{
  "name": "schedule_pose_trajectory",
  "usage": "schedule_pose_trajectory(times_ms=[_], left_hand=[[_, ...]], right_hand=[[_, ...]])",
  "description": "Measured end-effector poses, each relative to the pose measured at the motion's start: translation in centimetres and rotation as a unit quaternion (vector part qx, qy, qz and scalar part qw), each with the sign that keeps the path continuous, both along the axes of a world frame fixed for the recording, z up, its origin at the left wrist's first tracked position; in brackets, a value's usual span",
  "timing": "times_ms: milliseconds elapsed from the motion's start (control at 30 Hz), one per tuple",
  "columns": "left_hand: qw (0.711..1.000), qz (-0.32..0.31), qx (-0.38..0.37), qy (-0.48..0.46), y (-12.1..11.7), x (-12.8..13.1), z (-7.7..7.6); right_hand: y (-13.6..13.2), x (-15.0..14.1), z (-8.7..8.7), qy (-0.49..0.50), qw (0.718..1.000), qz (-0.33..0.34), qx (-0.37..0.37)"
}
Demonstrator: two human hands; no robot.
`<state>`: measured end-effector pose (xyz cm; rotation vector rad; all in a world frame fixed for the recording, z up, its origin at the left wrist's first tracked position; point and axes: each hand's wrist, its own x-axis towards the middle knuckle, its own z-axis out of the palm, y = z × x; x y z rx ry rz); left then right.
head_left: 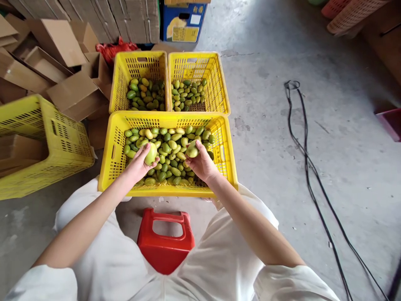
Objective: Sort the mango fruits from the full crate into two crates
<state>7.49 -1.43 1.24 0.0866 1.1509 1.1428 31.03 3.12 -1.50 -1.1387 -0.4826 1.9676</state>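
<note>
Left hand: we are closing thumb and fingers around a large, smooth, pale-green oval fruit (151,154), the left hand (139,165) tilting inward over the loose fruit.
Right hand: we are gripping a rounded, yellowish-green fruit (192,149) between thumb and fingers, the right hand (202,165) holding it apart from the first.
Front basket: both held fruits are hovering above small green and yellow-green oval fruits (162,175), which are lying below and around our hands in a wide yellow perforated plastic basket (166,193). We are reaching over its near rim, our knees flanking it.
Back baskets: beyond our fingers, two yellow slotted plastic baskets, one at the left (120,75) and one at the right (216,79), are standing side by side, each holding similar fruit.
Smooth skins: we are probably risking a slip, as rounded surfaces could be rolling out of a loose thumb grip and bruising whatever they land on.
Basket rim: our forearms are crossing close above it, so a low sweep could be catching the edge and jolting a fruit free.
Red stool: below, between our legs, a red plastic stool (166,255) is sitting near the basket; a shifting foot could perhaps be bumping it.
Floor: at our right, a looped black cable (308,179) is trailing over grey concrete (257,167).
</note>
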Motion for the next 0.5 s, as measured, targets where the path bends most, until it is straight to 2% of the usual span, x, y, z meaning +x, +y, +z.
schedule_pose_trajectory(times_ms=[100,233,500], left_hand=[[0.999,-0.028,-0.03,-0.008,0.27,-0.14,-0.03],[0.997,-0.065,-0.027,-0.041,0.54,-0.52,0.06],[0.997,-0.06,-0.015,-0.048,0.2,-0.55,0.09]], right_hand=[[0.03,-0.05,0.21,0.024,1.0,0.012,-0.011],[-0.11,-0.09,0.65,0.051,0.997,0.053,-0.008],[-0.16,-0.42,0.52,0.077,0.996,0.046,-0.027]])
